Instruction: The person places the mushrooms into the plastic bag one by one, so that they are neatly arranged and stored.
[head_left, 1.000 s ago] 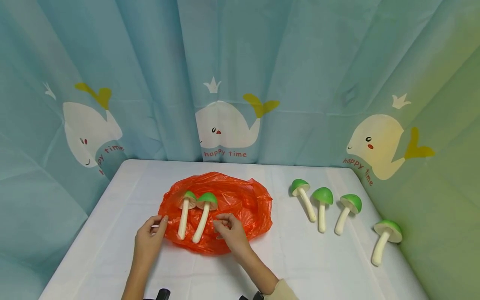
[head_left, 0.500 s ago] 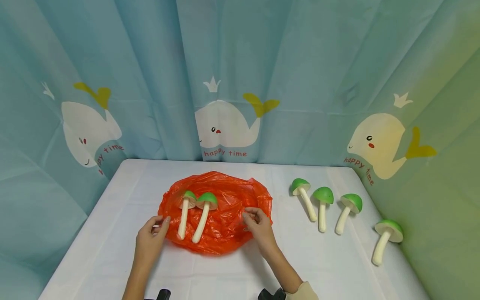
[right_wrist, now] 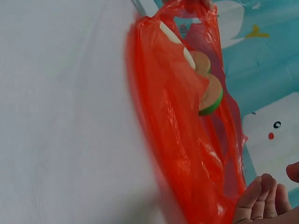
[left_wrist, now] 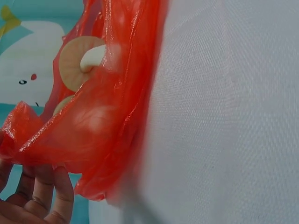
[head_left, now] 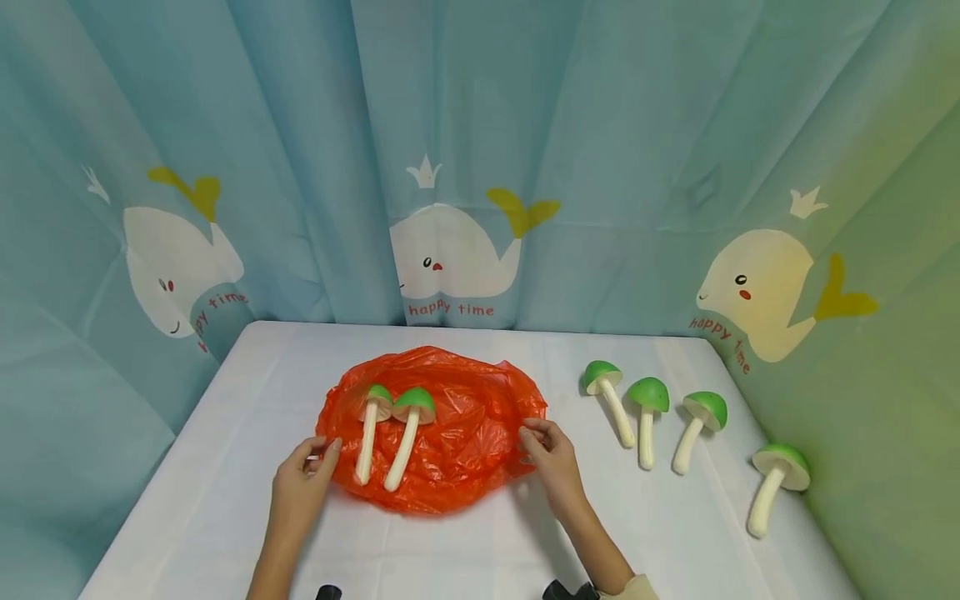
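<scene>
A red plastic bag (head_left: 480,450) lies spread on the white table in the head view. Inside it are two toy mushrooms with green caps and white stems, the left mushroom (head_left: 367,442) close beside the right mushroom (head_left: 405,442). My left hand (head_left: 302,492) pinches the bag's left edge; in the left wrist view its fingers (left_wrist: 42,189) show below the lifted red film. At the bag's right edge is my right hand (head_left: 557,467). The right wrist view shows its fingertips (right_wrist: 264,186) at the film, the thumb apart from them.
Several more green-capped mushrooms, one of them a mushroom (head_left: 647,421), lie right of the bag. Another mushroom (head_left: 772,492) sits near the right curtain. A blue curtain (head_left: 615,167) with whale prints rises behind the white table (head_left: 247,400).
My right hand has moved right, from over the bag's middle beside the mushrooms to its right edge. The left hand has stayed at the left edge, and the mushrooms lie as before.
</scene>
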`<state>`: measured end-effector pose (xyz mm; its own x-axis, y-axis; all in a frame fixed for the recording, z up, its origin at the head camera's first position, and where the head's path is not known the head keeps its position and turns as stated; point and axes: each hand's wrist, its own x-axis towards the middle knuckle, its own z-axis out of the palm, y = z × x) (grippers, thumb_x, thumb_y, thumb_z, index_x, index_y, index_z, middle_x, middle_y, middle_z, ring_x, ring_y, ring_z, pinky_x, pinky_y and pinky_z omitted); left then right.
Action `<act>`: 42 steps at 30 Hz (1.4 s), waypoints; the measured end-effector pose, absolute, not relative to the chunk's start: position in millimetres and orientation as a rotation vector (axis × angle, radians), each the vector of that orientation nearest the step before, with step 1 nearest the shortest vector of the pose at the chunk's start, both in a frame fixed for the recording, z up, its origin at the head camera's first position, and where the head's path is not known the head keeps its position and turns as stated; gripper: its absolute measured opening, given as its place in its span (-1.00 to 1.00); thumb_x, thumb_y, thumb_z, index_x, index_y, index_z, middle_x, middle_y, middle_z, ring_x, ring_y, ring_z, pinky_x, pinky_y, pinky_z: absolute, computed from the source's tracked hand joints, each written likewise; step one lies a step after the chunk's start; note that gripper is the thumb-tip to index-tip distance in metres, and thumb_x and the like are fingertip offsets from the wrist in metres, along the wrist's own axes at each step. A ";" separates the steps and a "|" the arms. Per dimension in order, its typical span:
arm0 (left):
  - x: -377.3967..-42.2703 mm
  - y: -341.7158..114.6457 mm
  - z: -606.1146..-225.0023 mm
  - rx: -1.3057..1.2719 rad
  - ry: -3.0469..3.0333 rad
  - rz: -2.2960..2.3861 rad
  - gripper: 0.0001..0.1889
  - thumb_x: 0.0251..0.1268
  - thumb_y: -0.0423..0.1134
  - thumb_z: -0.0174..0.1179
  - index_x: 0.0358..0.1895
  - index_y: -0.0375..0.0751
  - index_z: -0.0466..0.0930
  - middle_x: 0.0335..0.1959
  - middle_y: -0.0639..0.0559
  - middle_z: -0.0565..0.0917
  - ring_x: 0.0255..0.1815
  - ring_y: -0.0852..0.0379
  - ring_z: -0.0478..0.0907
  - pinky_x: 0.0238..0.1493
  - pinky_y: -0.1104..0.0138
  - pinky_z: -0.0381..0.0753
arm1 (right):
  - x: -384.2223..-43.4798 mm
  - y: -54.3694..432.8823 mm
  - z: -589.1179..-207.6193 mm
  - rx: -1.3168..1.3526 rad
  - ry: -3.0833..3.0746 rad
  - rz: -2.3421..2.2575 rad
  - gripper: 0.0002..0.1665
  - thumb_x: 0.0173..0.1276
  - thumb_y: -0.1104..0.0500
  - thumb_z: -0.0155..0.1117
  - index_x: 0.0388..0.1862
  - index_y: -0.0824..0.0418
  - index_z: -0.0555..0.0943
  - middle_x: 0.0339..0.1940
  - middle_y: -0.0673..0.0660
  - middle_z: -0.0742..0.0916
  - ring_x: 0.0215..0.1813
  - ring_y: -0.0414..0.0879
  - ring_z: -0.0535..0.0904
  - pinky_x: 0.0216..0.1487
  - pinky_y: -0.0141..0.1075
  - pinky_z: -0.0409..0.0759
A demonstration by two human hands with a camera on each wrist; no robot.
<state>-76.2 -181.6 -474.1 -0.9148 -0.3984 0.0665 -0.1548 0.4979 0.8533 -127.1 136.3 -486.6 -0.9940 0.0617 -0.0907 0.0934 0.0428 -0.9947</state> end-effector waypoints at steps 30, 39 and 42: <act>-74.0 -180.9 -484.2 0.542 -2.520 -1.406 -0.57 0.34 -0.02 0.12 -0.01 -0.37 0.55 -0.21 -0.15 0.58 -0.43 0.11 0.43 -0.47 0.46 0.47 | -135.6 237.2 -493.2 0.378 3.017 -1.602 -0.66 0.35 0.21 0.17 0.04 0.38 0.47 -0.17 0.24 0.63 -0.17 0.00 0.55 -0.32 -0.55 0.43; -77.5 -180.5 -482.6 0.522 -2.502 -1.412 -0.61 0.34 -0.04 0.13 -0.06 -0.36 0.56 -0.28 -0.12 0.57 -0.47 0.13 0.41 -0.51 0.44 0.43 | -136.9 261.0 -500.6 0.380 3.059 -1.448 -0.58 0.32 0.25 0.19 0.08 0.48 0.45 -0.15 0.34 0.62 -0.22 0.07 0.60 -0.42 -0.46 0.47; -79.3 -180.1 -482.0 0.522 -2.501 -1.416 -0.63 0.34 -0.05 0.14 -0.07 -0.35 0.56 -0.32 -0.10 0.57 -0.48 0.14 0.40 -0.52 0.44 0.42 | -136.1 265.5 -502.4 0.298 3.086 -1.336 -0.51 0.31 0.26 0.20 0.13 0.54 0.41 -0.12 0.42 0.61 -0.19 0.23 0.61 -0.38 -0.29 0.56</act>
